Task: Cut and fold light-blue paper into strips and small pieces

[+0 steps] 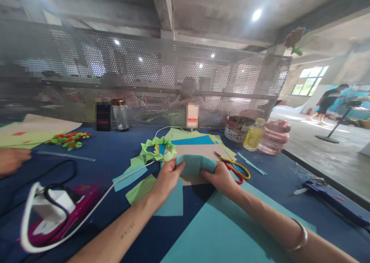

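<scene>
Both hands hold up a small piece of teal paper (194, 164) with fold lines in it. My left hand (168, 175) pinches its left end, thumb on the near face. At the right end my right hand (222, 177) grips it the same way. Red-and-yellow-handled scissors (235, 168) lie just beyond my right hand. Left of the paper sits a ring of folded light green paper (158, 148). Under my hands are a beige sheet (199, 151), green and blue pieces, and a large teal sheet (225, 226) near me.
A magenta power strip (86, 201) with a white cable is at front left. Another person's hand (13, 161) is at the left edge. Behind stand a glass bottle (120, 116), phone (192, 114), basket (235, 130), yellow-labelled bottle (253, 135) and pink bottle (273, 138). A blue glue gun (337, 201) lies right.
</scene>
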A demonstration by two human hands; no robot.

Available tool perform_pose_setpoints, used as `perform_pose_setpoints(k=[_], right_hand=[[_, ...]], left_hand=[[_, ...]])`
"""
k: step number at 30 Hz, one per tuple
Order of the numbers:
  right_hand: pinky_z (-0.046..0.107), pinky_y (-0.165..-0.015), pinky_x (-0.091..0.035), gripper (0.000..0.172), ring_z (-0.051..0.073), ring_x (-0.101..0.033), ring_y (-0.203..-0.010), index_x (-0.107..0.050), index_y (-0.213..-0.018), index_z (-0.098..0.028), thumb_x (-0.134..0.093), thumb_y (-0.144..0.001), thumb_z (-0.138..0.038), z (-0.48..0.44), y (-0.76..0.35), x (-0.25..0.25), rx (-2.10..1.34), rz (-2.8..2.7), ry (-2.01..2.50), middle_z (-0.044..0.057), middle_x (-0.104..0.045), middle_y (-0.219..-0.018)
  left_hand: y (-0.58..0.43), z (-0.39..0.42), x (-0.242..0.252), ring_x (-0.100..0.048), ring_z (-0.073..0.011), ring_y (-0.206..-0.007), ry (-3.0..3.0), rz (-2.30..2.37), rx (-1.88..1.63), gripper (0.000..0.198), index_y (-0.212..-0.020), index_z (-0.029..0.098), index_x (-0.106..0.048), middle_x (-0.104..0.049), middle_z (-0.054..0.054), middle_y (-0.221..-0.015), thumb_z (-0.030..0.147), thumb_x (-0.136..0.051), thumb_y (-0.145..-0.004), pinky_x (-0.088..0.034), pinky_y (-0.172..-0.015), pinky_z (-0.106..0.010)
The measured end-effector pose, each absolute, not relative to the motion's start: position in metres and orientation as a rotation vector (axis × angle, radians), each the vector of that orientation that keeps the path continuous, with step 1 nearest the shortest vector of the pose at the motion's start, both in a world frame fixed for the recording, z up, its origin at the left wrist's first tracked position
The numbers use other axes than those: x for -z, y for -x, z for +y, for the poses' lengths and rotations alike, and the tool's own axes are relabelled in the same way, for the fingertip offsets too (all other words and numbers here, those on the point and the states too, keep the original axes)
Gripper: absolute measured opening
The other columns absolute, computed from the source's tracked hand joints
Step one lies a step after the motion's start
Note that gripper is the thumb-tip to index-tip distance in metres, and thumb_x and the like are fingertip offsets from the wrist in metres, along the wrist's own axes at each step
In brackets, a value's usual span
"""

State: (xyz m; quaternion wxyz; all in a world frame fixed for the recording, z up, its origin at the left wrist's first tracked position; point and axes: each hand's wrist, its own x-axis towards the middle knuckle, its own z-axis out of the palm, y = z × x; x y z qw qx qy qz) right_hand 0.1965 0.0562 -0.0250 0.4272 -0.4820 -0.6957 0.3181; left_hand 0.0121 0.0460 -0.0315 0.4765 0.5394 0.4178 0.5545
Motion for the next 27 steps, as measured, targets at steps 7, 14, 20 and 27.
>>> perform_pose_setpoints(k=[7,14,20,27], right_hand=[[0.026,-0.058,-0.049,0.012,0.018,-0.062,-0.059,-0.07,-0.067,-0.016,-0.059,-0.067,-0.02,0.0566,-0.1946,0.0255,-0.796,-1.781,1.205,-0.002,-0.067,-0.061],[0.026,-0.058,-0.05,0.012,0.019,-0.063,-0.062,-0.071,-0.068,-0.016,-0.059,-0.067,-0.021,0.0577,-0.1942,0.0269,-0.79,-1.79,1.213,-0.001,-0.068,-0.061],[0.026,-0.057,-0.049,0.013,0.018,-0.061,-0.06,-0.07,-0.068,-0.016,-0.058,-0.067,-0.02,0.0585,-0.1942,0.0278,-0.781,-1.799,1.203,-0.002,-0.066,-0.06],[0.025,-0.055,-0.047,0.012,0.016,-0.058,-0.057,-0.067,-0.063,-0.017,-0.055,-0.066,-0.019,0.057,-0.193,0.0264,-0.771,-1.807,1.186,-0.003,-0.063,-0.056]], left_hand=[[-0.0123,0.048,0.0337,-0.065,-0.028,-0.088,-1.319,1.026,-1.349,0.037,-0.088,0.013,-0.069,-0.074,-0.009,-0.084,0.045,-0.063,-0.07,-0.047,-0.081,-0.037],[-0.0128,0.0467,0.0326,-0.065,-0.0266,-0.087,-1.305,1.009,-1.347,0.035,-0.087,0.014,-0.069,-0.074,-0.008,-0.083,0.044,-0.063,-0.07,-0.047,-0.08,-0.035],[-0.0128,0.0467,0.0319,-0.065,-0.0263,-0.087,-1.297,1.015,-1.351,0.035,-0.085,0.014,-0.069,-0.074,-0.007,-0.082,0.045,-0.065,-0.069,-0.047,-0.08,-0.034],[-0.0132,0.0467,0.0318,-0.065,-0.0282,-0.091,-1.307,1.023,-1.353,0.037,-0.089,0.013,-0.069,-0.074,-0.009,-0.085,0.045,-0.062,-0.07,-0.047,-0.081,-0.036]])
